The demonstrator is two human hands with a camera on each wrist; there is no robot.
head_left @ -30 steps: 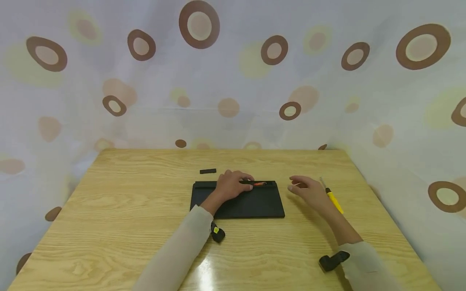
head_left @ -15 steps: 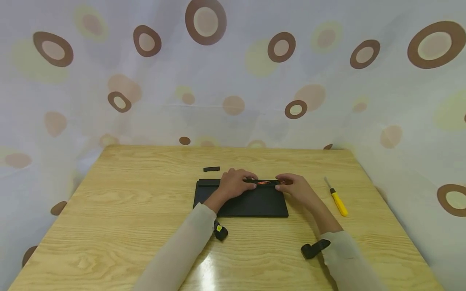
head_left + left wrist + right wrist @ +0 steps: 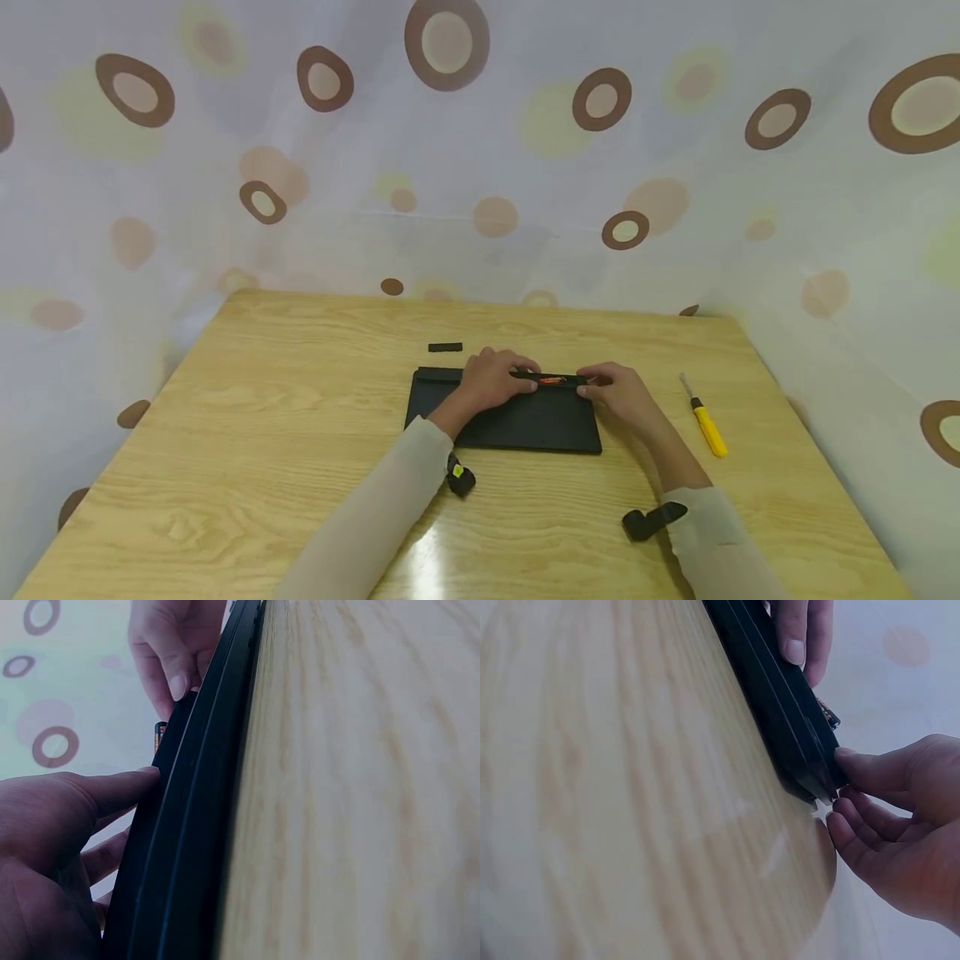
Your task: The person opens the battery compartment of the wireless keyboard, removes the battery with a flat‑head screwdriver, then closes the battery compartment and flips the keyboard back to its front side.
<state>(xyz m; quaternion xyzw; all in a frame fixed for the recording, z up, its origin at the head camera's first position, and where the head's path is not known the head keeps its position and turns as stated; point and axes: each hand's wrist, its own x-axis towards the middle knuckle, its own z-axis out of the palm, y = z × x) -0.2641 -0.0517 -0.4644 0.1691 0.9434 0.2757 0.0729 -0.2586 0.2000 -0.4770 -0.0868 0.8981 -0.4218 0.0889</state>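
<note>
A flat black device (image 3: 528, 425) lies on the table, with a raised ridge along its far edge. Orange-and-black batteries (image 3: 553, 381) show in an open slot of that ridge; one battery (image 3: 160, 735) sticks up past the edge in the left wrist view. My left hand (image 3: 491, 381) grips the ridge left of the batteries, thumb on the near side and fingers behind. At the ridge's right end, my right hand (image 3: 618, 392) pinches the corner between thumb and fingertips. In the right wrist view its thumb presses the black edge (image 3: 810, 742). Whether those fingers also touch a battery is hidden.
Behind the device lies a small black strip (image 3: 445, 347), apart from it. A screwdriver (image 3: 708, 427) with a yellow handle rests on the wooden table (image 3: 262, 450) to the right. Patterned cloth (image 3: 442, 167) hangs around the table's back and sides.
My right hand has come left from beside the screwdriver to the device's far right corner and taken hold there. The left hand keeps its grip. The head view has shifted slightly.
</note>
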